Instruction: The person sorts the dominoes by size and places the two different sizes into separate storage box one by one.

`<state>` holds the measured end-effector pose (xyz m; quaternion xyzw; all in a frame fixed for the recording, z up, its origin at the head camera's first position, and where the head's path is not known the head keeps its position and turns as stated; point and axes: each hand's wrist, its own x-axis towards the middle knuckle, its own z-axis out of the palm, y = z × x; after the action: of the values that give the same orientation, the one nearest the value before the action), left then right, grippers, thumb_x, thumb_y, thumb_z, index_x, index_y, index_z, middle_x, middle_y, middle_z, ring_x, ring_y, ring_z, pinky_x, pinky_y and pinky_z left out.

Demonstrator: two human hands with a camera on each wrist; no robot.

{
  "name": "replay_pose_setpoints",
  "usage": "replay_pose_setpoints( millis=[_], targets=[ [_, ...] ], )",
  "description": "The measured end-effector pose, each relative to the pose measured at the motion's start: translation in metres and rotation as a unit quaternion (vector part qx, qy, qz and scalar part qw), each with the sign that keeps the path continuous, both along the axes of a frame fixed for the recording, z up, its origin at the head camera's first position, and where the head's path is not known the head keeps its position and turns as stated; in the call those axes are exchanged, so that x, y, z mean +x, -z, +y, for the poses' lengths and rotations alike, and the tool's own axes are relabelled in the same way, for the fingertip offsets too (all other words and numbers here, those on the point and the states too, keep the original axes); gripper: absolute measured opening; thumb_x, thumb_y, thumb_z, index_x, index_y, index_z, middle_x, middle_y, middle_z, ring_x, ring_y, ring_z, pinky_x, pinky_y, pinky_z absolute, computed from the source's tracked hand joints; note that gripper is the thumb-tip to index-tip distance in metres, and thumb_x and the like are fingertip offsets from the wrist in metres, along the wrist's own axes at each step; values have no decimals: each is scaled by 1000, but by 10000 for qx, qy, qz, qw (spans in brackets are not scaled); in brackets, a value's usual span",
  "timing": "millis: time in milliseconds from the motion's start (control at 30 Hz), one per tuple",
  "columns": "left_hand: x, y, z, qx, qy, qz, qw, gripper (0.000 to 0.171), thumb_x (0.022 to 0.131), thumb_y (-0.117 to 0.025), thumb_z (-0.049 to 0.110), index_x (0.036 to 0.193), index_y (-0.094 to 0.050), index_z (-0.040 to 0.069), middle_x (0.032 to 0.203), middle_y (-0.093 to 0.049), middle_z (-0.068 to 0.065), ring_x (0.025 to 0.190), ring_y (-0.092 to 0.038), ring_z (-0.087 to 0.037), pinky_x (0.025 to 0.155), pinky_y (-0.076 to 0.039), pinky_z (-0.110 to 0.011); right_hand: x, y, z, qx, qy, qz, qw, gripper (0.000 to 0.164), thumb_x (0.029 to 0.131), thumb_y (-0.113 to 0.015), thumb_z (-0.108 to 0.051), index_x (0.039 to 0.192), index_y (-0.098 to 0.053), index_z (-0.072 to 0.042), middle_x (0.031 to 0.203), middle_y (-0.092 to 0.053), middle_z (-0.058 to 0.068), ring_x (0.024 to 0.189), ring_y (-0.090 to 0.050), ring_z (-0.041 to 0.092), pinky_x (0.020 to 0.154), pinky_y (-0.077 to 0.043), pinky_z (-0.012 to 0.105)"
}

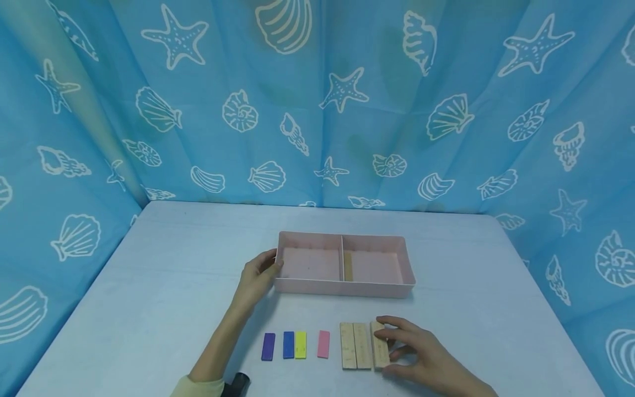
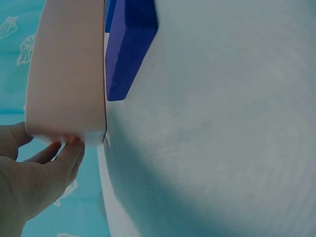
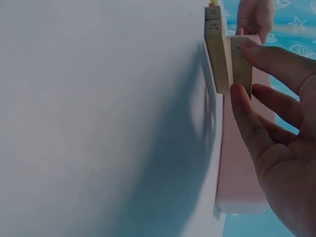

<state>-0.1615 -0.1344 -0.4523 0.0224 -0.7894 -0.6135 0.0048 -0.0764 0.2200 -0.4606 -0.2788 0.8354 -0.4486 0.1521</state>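
Note:
My left hand (image 1: 258,278) holds the left end of a pink two-compartment box (image 1: 342,287), thumb at the rim. In the left wrist view, that hand (image 2: 42,177) has its fingers against the box's end wall (image 2: 66,74). Between fingertips and thumb, my right hand (image 1: 421,353) pinches a wooden block (image 1: 380,346) by its ends. The right wrist view shows this block (image 3: 242,69) raised off the table. Two more wooden blocks (image 1: 355,345) lie side by side to its left. Another wooden block (image 1: 348,266) sits in the box's right compartment, along the divider.
Left of the wooden blocks lie a pink block (image 1: 323,344), a yellow block (image 1: 300,345), a blue block (image 1: 289,345) and a purple block (image 1: 268,347). A white-covered table (image 1: 149,298) carries everything. Blue curtains (image 1: 317,138) with shell prints hang behind and at both sides.

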Motion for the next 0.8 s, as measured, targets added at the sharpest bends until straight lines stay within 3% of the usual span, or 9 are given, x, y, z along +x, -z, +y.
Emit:
replay_pose_setpoints(
  millis=[300,600,800],
  targets=[
    [-1,3,-1,1,53,31,10000,48,101,-57,17,140,-47,-8,141,-50,-27,132,-47,-42,107,-39,-53,-3,-9,11,-149,-96,326,9993,53,85,-79,-23,132,-60,-4,143,-45,27,92,-63,10,72,-59,31],
    [0,1,-2,-11,76,94,9999,50,101,-57,20,141,-45,-9,142,-48,-28,132,-45,-43,107,-38,-54,-6,-20,23,-9,76,707,9975,55,86,-78,-31,133,-61,-9,141,-48,23,90,-64,10,67,-60,30],
    [2,1,-1,26,116,142,9998,51,101,-57,20,141,-45,-8,143,-48,-27,132,-45,-42,106,-40,-54,-9,-28,30,90,163,721,9972,56,86,-78,-33,133,-60,-10,141,-49,23,90,-64,10,66,-60,31]
  ],
)
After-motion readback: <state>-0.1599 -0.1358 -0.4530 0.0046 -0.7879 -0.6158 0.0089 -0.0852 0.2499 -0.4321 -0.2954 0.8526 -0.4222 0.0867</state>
